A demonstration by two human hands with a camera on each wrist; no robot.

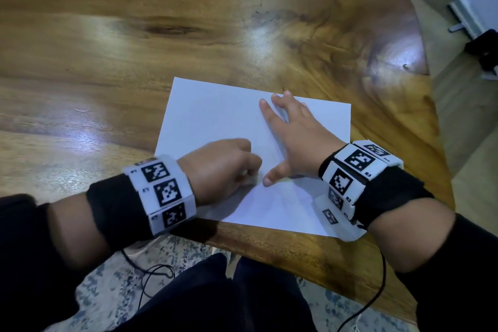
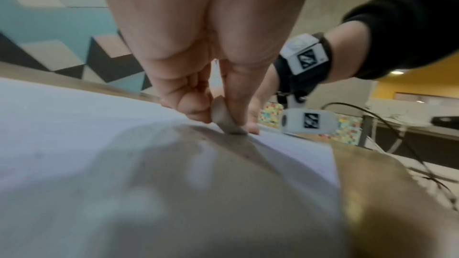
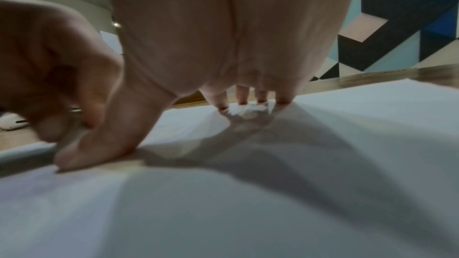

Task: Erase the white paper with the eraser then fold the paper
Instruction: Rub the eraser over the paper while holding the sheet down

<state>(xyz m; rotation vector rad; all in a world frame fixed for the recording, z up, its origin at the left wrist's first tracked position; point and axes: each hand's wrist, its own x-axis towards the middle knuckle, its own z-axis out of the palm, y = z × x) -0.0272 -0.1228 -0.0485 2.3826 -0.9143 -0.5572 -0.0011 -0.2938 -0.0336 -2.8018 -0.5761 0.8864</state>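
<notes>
A white sheet of paper (image 1: 215, 116) lies flat near the front edge of the wooden table (image 1: 134, 35). My left hand (image 1: 223, 167) is curled over the sheet's lower middle and pinches a small pale eraser (image 2: 223, 119) between thumb and fingers, its tip touching the paper (image 2: 74, 125). My right hand (image 1: 291, 132) lies spread on the sheet just right of it, fingers straight, fingertips (image 3: 242, 100) and thumb pressing the paper (image 3: 347, 125) down. In the head view the eraser is hidden under the left hand.
The table's right edge (image 1: 431, 105) curves away close to the paper. Beyond it stands white and black equipment (image 1: 479, 21) on the floor. Cables (image 1: 151, 275) hang below the front edge above a patterned rug. A wall with geometric colour blocks (image 3: 397, 26) stands behind the table.
</notes>
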